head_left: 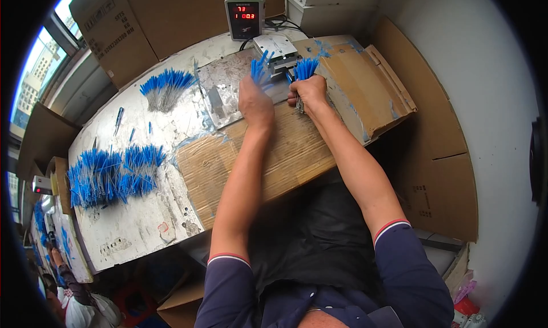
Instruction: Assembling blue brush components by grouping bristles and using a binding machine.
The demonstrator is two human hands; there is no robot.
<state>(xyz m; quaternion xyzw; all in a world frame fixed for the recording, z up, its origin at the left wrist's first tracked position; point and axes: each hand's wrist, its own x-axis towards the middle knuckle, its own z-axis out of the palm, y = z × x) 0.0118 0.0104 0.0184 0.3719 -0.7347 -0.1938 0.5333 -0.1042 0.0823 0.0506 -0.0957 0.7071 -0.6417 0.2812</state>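
My right hand (311, 93) is closed around a bundle of thin blue-ended wires (306, 69), their blue ends fanning upward and their grey ends poking out below the fist. Beside it, blurred by motion, my left hand (255, 103) grips a smaller bunch of the same wires (260, 69), blue ends up. Both hands are just in front of a small metal device (276, 49) on the table, with the right one nearest to it. Under the left hand lies a scuffed metal plate (220, 79). The fingertips of the left hand are hard to make out.
More blue-ended wires lie in a pile (165, 89) and a larger heap (114, 174) on the worn white table (137, 231). A counter with a red display (245, 15) stands behind. Flat cardboard (257, 151) and a cardboard box (365, 88) cover the right side. Another person's hand (57, 256) shows lower left.
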